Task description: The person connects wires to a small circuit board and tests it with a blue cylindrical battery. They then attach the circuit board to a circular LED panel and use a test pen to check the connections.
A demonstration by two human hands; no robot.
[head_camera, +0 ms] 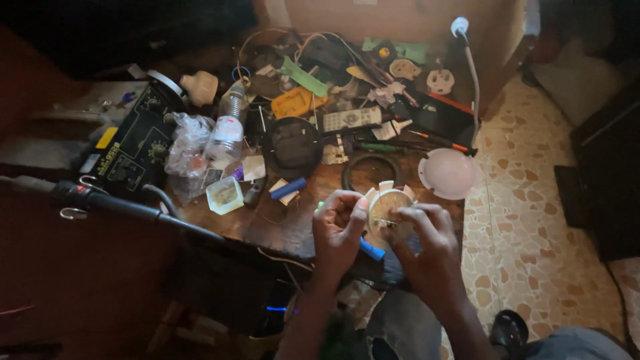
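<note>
Low in the frame, just right of centre, both hands meet on a round white lamp base (387, 207) with a yellowish disc of small dots. The left hand (339, 230) has its fingers curled shut on the base's left rim; the right hand (427, 250) pinches at the disc's face, fingers bunched together, though what sits between the tips is too small to tell. A blue tool handle (372, 250) pokes out beneath the left hand.

All of this hangs right over the near edge of the wooden table (280, 223). Open tiled floor (527, 200) lies to the right. Up the frame it is crowded: a white dome cover (448, 172) just beside the hands, a black ring (371, 171) behind them, a remote control (351, 119), a plastic bottle (227, 130) and a black meter box (130, 150) at left. A dark bar (120, 203) cuts across the lower left.
</note>
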